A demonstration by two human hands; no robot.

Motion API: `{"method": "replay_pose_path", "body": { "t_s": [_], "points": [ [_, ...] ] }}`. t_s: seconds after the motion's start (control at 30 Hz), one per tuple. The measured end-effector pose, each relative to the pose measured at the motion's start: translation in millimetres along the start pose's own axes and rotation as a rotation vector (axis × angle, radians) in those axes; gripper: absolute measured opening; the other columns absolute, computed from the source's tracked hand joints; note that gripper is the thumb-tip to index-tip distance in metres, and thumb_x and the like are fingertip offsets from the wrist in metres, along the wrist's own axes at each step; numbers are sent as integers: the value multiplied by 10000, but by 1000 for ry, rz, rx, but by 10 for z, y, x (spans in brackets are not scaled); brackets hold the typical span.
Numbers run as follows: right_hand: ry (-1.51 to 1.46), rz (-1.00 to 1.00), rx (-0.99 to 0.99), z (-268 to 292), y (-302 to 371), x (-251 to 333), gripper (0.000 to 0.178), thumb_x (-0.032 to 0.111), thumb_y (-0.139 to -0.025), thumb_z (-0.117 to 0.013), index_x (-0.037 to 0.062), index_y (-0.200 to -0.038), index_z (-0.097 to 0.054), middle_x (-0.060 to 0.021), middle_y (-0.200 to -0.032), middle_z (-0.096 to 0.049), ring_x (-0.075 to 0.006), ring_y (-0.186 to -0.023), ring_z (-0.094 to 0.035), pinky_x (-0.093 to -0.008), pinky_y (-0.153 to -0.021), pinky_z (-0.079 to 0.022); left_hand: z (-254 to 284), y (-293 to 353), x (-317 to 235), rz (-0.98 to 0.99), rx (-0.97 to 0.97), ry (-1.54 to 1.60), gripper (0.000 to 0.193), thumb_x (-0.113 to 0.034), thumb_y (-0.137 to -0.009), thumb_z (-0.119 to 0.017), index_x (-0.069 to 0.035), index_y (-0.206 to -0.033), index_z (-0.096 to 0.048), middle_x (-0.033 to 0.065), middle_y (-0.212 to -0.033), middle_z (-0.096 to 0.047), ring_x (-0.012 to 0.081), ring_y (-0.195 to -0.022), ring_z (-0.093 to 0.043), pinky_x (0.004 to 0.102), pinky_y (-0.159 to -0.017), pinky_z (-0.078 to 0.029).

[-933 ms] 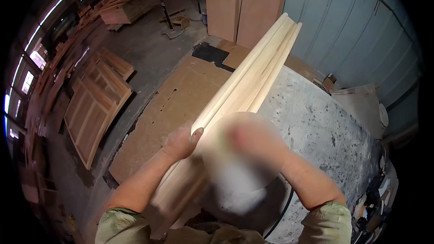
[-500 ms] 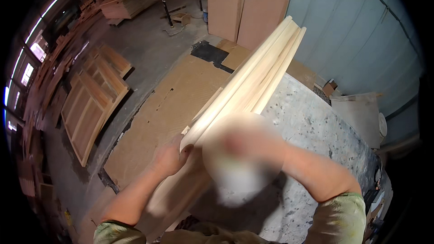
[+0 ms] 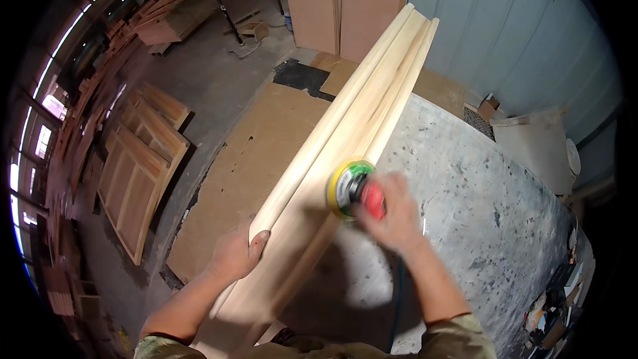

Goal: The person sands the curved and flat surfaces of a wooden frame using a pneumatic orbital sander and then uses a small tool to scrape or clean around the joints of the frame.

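A long pale wooden moulding point(image 3: 352, 126) with raised rounded edges runs from the lower left up to the far right, across the work table. My left hand point(image 3: 242, 252) wraps round its left edge, the thumb lying on top. In my right hand point(image 3: 397, 216) is a round sander point(image 3: 351, 189) with a yellow and green disc and a red and black body. Its disc stands tilted against the moulding near the right edge; exact contact is hard to make out. A thin blue hose point(image 3: 399, 299) hangs below my right hand.
The paint-spattered grey table point(image 3: 458, 193) spreads to the right. Brown board sheeting point(image 3: 259, 139) lies left of the moulding. Wooden frames point(image 3: 139, 173) rest on the floor farther left. Flat panels point(image 3: 372, 16) lean at the far wall point(image 3: 492, 33). Assorted clutter point(image 3: 551, 312) sits at the lower right.
A smeared blur covered my right hand before; now the sander shows in it, on the moulding's right side. My left hand keeps its hold, and the whole view has shifted slightly.
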State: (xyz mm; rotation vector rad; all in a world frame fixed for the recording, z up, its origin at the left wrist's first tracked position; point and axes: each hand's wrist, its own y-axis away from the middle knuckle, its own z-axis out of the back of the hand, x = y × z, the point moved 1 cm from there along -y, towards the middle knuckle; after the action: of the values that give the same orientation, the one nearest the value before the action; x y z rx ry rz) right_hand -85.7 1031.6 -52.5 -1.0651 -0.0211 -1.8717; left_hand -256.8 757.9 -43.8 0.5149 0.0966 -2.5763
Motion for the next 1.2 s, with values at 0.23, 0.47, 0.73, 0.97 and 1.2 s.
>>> {"method": "replay_pose_path", "body": {
  "t_s": [0.23,0.47,0.73,0.97,1.2],
  "points": [
    [69,-15,-279,191,-303,-509,475,229,-713,-715,51,-1114,-532,-207,-1026,-554,-378,-920,-559,-450,-783,-476,119,-149,-368,227,88,-10,450,-366,-933,-445,11,-1178,-473,290,-905,-605,449,-816,-598,502,-722,-476],
    [297,38,328,109,-326,334,497,277,-716,-660,125,-1168,-521,-202,-1156,-500,-374,-893,-608,-468,-758,-516,127,-108,-234,204,7,31,456,-379,-926,-445,4,-1170,-487,281,-936,-606,460,-848,-587,512,-747,-468],
    [697,-290,481,662,-1413,-78,486,290,-693,-644,76,-1107,-507,-209,-1103,-539,-369,-942,-607,-420,-827,-507,-7,-279,-357,152,-13,17,454,-393,-923,-477,4,-1142,-478,230,-800,-626,406,-789,-602,482,-681,-476],
    [617,164,1131,-1,-503,1150,562,339,-717,-670,120,-1197,-477,-199,-1098,-530,-377,-985,-594,-424,-872,-497,-166,-105,-123,-59,-408,-136,359,-383,-893,-539,-25,-904,-532,148,-547,-563,326,-516,-586,418,-479,-465],
    [1026,-212,1041,181,-1594,497,634,372,-598,-799,52,-1083,-546,-151,-1019,-646,-256,-924,-636,-360,-800,-506,36,-272,-364,166,27,39,471,-442,-940,-413,5,-992,-552,195,-817,-645,353,-805,-628,465,-722,-485]
  ]
}}
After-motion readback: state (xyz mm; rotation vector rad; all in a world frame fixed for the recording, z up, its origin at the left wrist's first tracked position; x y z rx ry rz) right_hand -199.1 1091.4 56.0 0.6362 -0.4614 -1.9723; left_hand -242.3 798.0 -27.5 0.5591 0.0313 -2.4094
